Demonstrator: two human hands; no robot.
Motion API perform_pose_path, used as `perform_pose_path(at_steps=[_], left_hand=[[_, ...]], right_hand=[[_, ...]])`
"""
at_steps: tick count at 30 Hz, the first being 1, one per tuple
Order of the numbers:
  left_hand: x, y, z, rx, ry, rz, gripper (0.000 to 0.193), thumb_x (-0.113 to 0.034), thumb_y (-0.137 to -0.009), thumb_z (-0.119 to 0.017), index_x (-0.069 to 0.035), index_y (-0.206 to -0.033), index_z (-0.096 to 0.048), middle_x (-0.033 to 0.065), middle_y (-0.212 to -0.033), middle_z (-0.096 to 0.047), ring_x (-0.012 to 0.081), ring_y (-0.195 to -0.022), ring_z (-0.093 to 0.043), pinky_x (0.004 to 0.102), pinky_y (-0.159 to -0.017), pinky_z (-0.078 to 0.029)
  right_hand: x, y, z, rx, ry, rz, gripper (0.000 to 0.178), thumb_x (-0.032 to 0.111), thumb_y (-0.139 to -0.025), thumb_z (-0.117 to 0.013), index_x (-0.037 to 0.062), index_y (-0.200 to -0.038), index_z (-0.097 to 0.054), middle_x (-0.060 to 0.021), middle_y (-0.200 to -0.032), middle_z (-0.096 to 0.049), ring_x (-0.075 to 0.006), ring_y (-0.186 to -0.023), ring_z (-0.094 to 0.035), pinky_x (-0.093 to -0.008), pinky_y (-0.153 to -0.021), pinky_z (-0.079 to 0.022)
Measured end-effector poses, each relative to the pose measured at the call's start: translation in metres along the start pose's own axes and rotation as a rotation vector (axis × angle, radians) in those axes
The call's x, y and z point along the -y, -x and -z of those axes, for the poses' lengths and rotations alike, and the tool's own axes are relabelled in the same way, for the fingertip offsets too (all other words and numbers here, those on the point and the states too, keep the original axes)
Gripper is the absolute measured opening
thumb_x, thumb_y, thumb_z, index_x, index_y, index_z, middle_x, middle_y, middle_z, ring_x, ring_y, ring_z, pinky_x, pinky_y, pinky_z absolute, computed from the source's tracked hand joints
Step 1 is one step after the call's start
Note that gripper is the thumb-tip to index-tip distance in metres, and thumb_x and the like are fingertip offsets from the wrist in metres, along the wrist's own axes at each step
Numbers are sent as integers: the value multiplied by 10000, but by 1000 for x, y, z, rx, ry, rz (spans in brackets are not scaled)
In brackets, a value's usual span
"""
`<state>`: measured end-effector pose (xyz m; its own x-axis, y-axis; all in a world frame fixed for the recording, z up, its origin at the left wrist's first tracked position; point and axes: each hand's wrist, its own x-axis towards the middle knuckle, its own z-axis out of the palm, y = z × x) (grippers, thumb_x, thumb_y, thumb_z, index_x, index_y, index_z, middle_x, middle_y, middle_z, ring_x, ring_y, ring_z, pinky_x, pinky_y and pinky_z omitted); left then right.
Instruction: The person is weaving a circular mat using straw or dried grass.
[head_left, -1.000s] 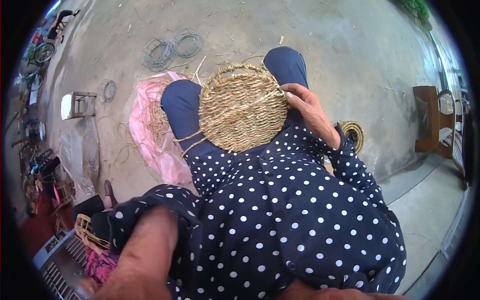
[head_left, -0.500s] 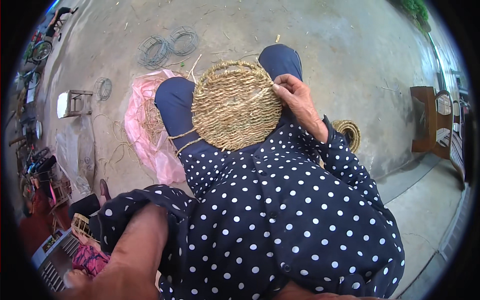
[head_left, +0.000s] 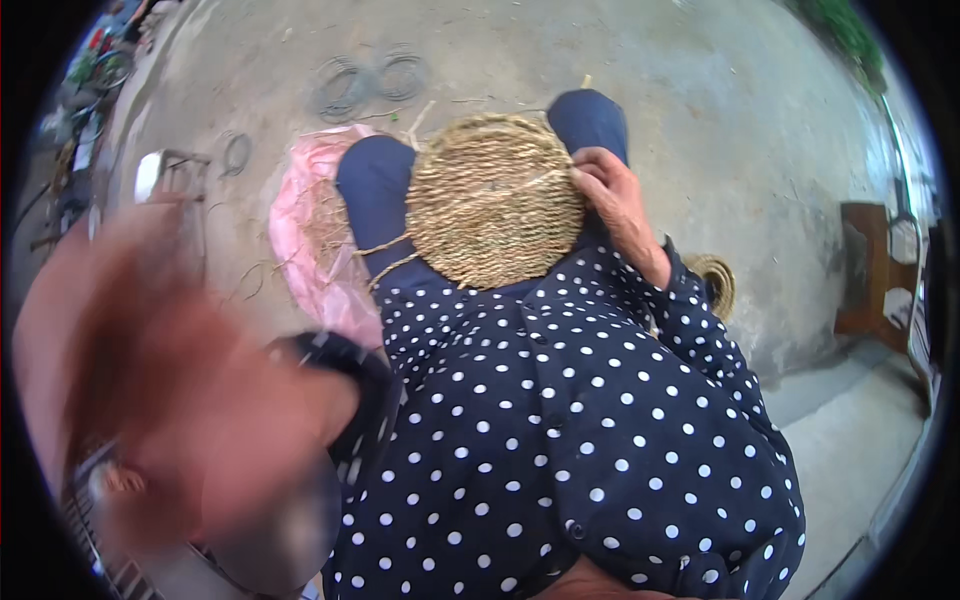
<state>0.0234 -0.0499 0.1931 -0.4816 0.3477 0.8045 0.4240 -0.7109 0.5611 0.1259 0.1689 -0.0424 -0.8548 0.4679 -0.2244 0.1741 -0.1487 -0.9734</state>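
A round basket [head_left: 495, 225] woven of straw-coloured plant cord rests on my lap, between my knees. At its right rim is my right hand [head_left: 612, 200], with thumb and forefinger closed on the edge. Two cord ends [head_left: 385, 260] trail from the basket's left side over my thigh. My left hand [head_left: 190, 390] is raised close in at the left, apart from the basket; motion smears it, and its fingers cannot be made out.
A pink plastic sack [head_left: 295, 230] with loose cord lies beside my left leg. Wire rings [head_left: 345, 90] lie on the concrete beyond. A small stool [head_left: 170, 175] stands at left, a coil of woven cord [head_left: 715, 285] by my right hip, and wooden furniture [head_left: 868, 265] at far right.
My left hand has swung up into view, blurred, from the lower left. My right hand keeps its place on the basket's rim. The whole view has shifted slightly.
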Motion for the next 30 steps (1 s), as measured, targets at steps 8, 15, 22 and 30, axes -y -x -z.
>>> perform_pose_path(at_steps=[8,15,22,30], left_hand=[[139,177,-2,273,-1320,245,174,-157,-748,-654,-52,-863,-575,71,-828,-548,248,-861,-547,382,-794,-426],[131,195,1,219,-1241,236,24,-112,-751,-584,-95,-747,-568,70,-696,-558,238,-697,-603,378,-647,-489],[-42,240,221,-197,-1775,682,202,-131,-971,-455,-17,-959,-621,90,-773,-596,244,-698,-572,351,-642,-474],[30,195,131,-85,-1634,573,389,-151,-847,-681,15,-1190,-603,191,-1131,-629,379,-1091,-561,438,-937,-438]], right_hand=[[-14,11,26,44,171,73,159,167,-947,-586,37,-1038,-601,29,-880,-553,-50,-751,-447,-192,-664,-361],[-12,23,23,59,-51,48,218,190,-957,-585,8,-1078,-597,25,-907,-564,-66,-781,-478,-205,-709,-392],[-12,5,11,32,63,133,203,174,-952,-604,2,-1058,-618,18,-855,-602,-59,-764,-512,-197,-645,-391],[-16,1,15,19,-50,48,255,169,-937,-625,6,-1132,-605,-11,-919,-651,-63,-827,-559,-212,-692,-432]])
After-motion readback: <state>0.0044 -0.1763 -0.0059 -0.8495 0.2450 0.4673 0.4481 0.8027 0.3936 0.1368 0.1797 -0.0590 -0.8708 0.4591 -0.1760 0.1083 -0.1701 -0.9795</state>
